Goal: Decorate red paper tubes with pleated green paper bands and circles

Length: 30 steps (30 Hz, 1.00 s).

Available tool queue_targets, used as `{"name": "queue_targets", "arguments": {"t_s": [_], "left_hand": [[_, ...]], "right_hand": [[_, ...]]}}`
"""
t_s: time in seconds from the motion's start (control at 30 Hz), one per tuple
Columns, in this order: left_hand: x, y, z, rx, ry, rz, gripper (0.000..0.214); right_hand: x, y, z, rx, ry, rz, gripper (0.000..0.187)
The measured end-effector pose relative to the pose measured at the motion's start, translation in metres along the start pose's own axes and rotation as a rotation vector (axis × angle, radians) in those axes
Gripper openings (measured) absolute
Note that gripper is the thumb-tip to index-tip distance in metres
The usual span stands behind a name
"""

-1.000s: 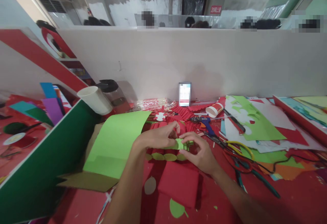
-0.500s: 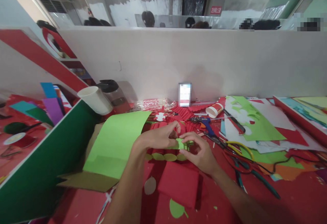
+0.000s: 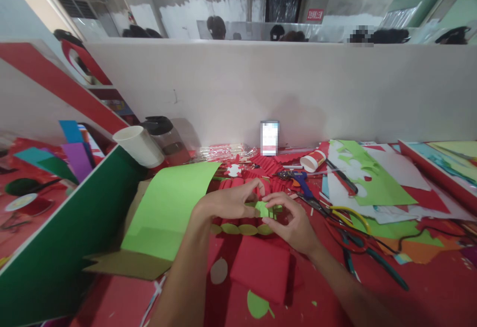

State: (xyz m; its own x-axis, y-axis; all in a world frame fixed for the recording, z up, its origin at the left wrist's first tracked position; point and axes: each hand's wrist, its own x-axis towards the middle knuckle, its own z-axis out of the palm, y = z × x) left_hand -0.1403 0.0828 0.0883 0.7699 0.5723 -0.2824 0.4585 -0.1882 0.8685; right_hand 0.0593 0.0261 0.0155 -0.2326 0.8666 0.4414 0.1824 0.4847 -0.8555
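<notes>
Both hands meet over a row of red paper rolls with green round ends. A small light-green paper piece lies between the fingers, on top of the rolls. My left hand has its fingers curled and closed at the piece's left side. My right hand pinches its right side with thumb and forefinger. The fingers partly cover the piece, so its full shape is hidden. Just in front of the rolls sits a folded red paper block, with a green leaf-shaped cutout nearer me.
A blue glue gun, yellow-handled pliers and red-handled scissors lie on the right. Green paper sheets and a green board stand left. A phone leans on the white partition.
Hardly anything differs. Both hands stay at the green paper piece, with only a slight shift of the right fingers.
</notes>
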Motion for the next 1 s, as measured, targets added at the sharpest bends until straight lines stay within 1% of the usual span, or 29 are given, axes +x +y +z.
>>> {"name": "queue_targets", "arguments": {"t_s": [0.1,0.3,0.53,0.7,0.87,1.0], "left_hand": [[0.0,-0.0012,-0.0005,-0.001,0.003,-0.015,0.026],[0.0044,-0.0037,0.0012,-0.012,0.026,0.03,0.027],[0.0084,-0.0041,0.0012,-0.043,0.008,0.051,0.03],[0.0042,-0.0029,0.0003,0.014,0.025,0.01,0.027],[0.0024,-0.0029,0.0015,0.049,0.058,-0.005,0.028],[0.0024,-0.0014,0.0011,0.035,0.033,-0.026,0.027]], "right_hand": [[0.0002,-0.0013,0.0003,0.005,-0.009,0.002,0.024],[-0.0003,-0.0019,0.0009,-0.002,-0.006,0.002,0.024],[-0.0005,-0.0012,0.001,-0.012,-0.009,0.007,0.025],[-0.001,-0.0008,0.0013,-0.001,-0.003,0.008,0.026],[-0.0006,-0.0009,0.001,-0.004,-0.007,0.005,0.025],[0.0,-0.0019,0.0005,-0.003,-0.011,-0.004,0.026]]}}
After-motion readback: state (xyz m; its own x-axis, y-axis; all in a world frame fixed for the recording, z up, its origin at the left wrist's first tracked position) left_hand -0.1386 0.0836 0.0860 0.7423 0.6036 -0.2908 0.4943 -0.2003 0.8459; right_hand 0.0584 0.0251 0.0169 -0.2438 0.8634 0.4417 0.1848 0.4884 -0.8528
